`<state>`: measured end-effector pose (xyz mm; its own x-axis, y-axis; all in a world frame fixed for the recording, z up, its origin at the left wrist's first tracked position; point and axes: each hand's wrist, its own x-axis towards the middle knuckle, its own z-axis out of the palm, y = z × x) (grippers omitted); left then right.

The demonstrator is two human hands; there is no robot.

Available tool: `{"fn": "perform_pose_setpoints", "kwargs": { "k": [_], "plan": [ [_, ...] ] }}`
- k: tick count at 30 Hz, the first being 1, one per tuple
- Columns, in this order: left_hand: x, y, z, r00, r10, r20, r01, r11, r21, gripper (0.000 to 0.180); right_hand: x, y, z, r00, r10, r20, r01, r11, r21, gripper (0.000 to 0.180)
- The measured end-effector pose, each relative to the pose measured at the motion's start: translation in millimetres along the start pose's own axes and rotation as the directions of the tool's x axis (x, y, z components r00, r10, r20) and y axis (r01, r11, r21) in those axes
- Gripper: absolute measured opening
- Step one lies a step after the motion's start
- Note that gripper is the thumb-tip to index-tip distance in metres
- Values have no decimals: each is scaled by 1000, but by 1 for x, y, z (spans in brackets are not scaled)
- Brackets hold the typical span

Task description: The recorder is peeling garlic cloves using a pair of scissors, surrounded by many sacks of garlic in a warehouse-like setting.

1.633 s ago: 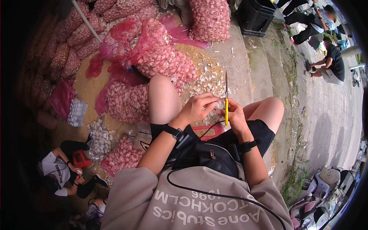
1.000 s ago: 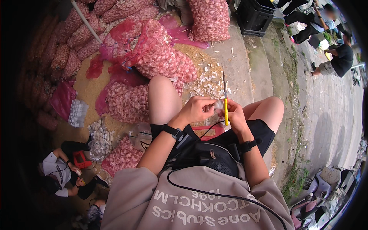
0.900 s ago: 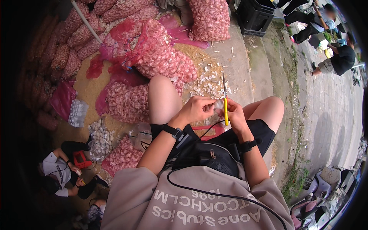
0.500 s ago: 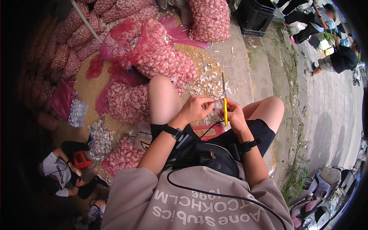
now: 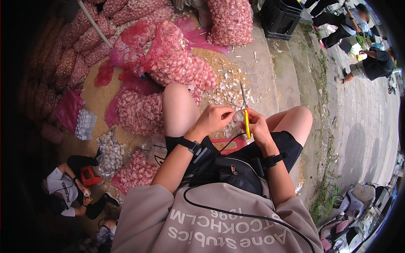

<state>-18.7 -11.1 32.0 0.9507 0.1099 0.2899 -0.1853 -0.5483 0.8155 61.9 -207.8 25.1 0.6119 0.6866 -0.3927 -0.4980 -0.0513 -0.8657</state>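
Note:
A whitish garlic bulb point(image 5: 238, 117) sits between my two hands, above the gap between my knees. My left hand point(image 5: 216, 119) is closed, with its fingertips pinched at the bulb's left side. Scissors with a yellow handle point(image 5: 247, 126) are gripped in my right hand point(image 5: 257, 125), their blades pointing away from me. The right fingertips also appear to touch the bulb, though the handle partly hides them. On the ground beyond my hands lie scattered pale garlic peels and trimmings point(image 5: 230, 86).
Red mesh sacks of garlic point(image 5: 181, 63) lie ahead and pile up at the far left. A red plastic stool edge point(image 5: 234, 145) shows between my legs. Bagged white bulbs point(image 5: 110, 154) lie left, near a seated co-worker point(image 5: 63, 185). A black crate point(image 5: 280, 19) stands far right.
The scissors have tilted slightly, their tips swinging left. The bulb has shifted a little left and turned between my fingers. Both hands stay nearly in place.

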Motion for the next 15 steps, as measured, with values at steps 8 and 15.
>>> {"fn": "perform_pose_setpoints", "kwargs": {
  "k": [8,15],
  "plan": [
    [-1,6,2,999,-38,16,39,997,-72,10,4,7,-2,997,67,-28,-64,992,108,34],
    [8,6,-3,983,-38,-177,42,999,19,26,1,0,-1,998,56,-11,-49,942,333,31]
  ]
}}
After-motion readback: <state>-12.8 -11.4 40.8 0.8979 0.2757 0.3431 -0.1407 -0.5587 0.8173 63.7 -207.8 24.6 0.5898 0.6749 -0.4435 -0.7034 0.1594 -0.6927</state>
